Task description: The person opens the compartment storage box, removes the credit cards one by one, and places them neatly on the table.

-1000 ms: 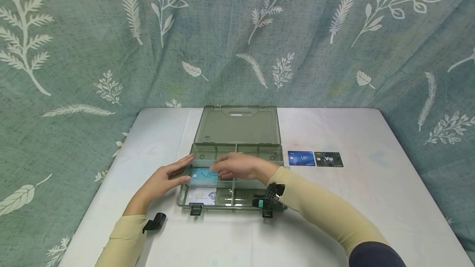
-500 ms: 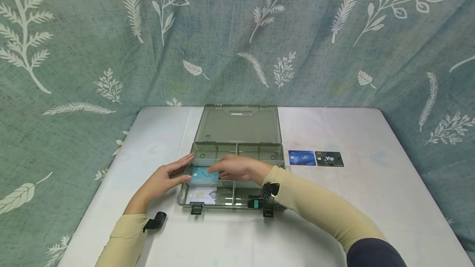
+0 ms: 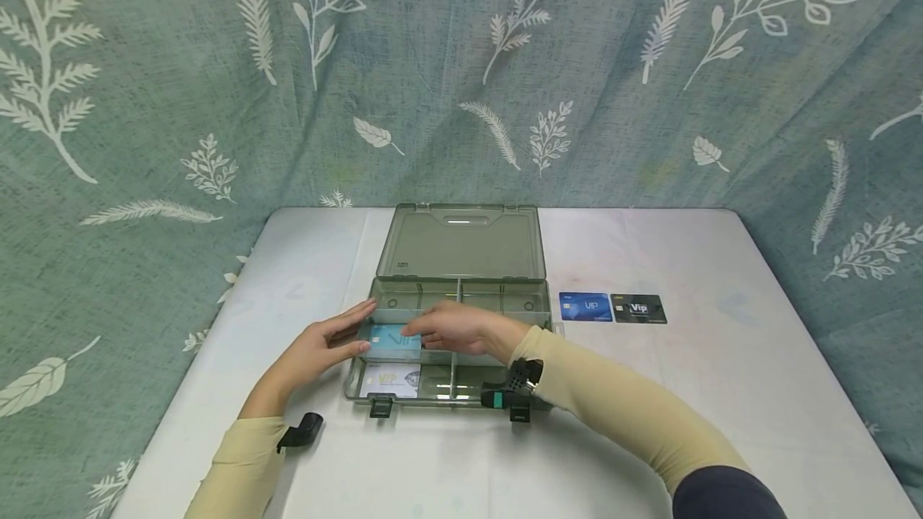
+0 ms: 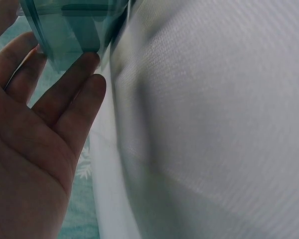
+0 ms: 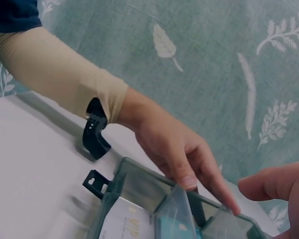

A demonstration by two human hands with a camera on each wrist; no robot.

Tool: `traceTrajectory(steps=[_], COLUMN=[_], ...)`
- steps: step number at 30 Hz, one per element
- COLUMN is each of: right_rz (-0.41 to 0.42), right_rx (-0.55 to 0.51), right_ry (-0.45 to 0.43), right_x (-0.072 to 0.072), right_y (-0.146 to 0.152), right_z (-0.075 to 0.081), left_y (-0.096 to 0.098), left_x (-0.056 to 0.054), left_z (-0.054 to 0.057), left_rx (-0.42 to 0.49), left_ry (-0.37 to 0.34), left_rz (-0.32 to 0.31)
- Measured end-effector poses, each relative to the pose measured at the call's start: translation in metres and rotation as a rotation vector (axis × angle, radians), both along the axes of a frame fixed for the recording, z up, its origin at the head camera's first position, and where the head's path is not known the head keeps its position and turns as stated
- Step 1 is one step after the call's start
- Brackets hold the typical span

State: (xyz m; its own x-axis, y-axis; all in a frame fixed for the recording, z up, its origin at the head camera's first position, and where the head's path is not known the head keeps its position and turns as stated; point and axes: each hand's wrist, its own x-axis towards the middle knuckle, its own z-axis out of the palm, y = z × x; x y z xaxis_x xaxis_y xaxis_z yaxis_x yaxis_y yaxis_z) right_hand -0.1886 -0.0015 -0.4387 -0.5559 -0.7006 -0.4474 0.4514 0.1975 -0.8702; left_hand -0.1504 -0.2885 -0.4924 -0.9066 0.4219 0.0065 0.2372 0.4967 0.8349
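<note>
A translucent grey-green compartment box stands on the table with its lid folded back. In its left column, a light blue VIP card lies in the middle compartment and a white VIP card in the front one. My right hand reaches over the box from the right, its index finger extended onto the light blue card's right part. Along the box's left wall my left hand rests with straightened fingers and thumb. The left wrist view shows those fingers against the clear wall.
Right of the box, a blue VIP card and a black Vip card lie side by side on the white tabletop. Two dark latches stick out from the box's front. A patterned green curtain hangs behind the table.
My right hand has shifted slightly left, its index finger now farther over the light blue card, which sits a little lower in its compartment. My left hand has stayed in place.
</note>
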Motion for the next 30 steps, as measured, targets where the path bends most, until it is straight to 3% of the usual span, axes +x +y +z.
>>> traceTrajectory(steps=[19,30], right_rz=[-0.049,-0.016], right_rx=[-0.047,-0.069], right_ry=[0.079,0.166], right_x=[0.008,0.007], right_y=[0.011,0.014], right_z=[0.006,0.008], left_y=[0.001,0.001], left_x=[0.000,0.000], left_z=[0.001,0.001], left_rx=[-0.012,-0.021], left_ry=[0.001,-0.008], left_rz=[0.005,0.011])
